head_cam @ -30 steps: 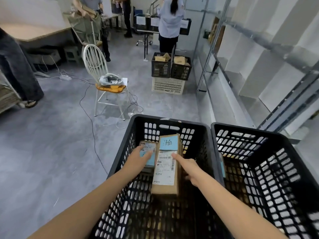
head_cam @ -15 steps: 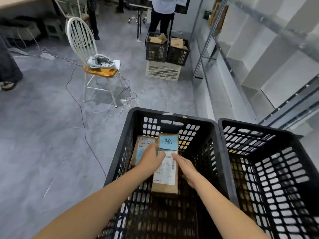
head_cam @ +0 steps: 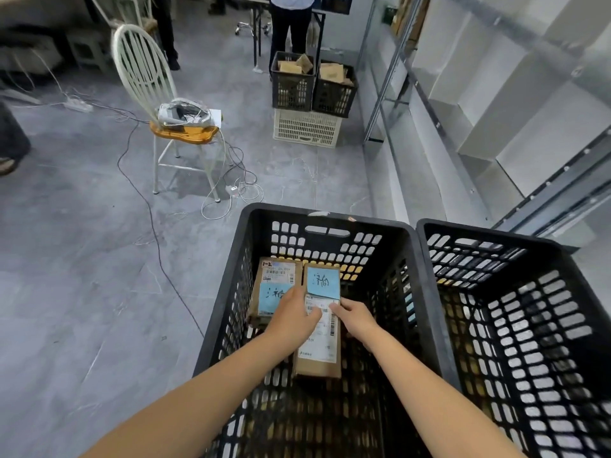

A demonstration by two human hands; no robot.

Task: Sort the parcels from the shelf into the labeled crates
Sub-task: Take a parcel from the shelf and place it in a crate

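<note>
My left hand (head_cam: 292, 317) lies palm down inside the black perforated plastic crate (head_cam: 324, 215). Its fingers are together and nearly straight, resting across the seam between two parcels. Their tips touch the white label of the long brown cardboard parcel (head_cam: 319, 357), which lies flat on the crate floor. That parcel's blue handwritten sticky note (head_cam: 323, 281) sits just beyond my fingertips. Under my knuckles and to their left lies a shorter brown cardboard parcel (head_cam: 276, 271) with its own blue note, touching the long one.

My right hand (head_cam: 355, 320) is at the long parcel's right edge, one fingertip on the label. The other fingers are hidden beside the box, so I cannot tell whether they clamp it. Right of that hand, a second black perforated plastic crate (head_cam: 479, 233) stands against the first.
</note>
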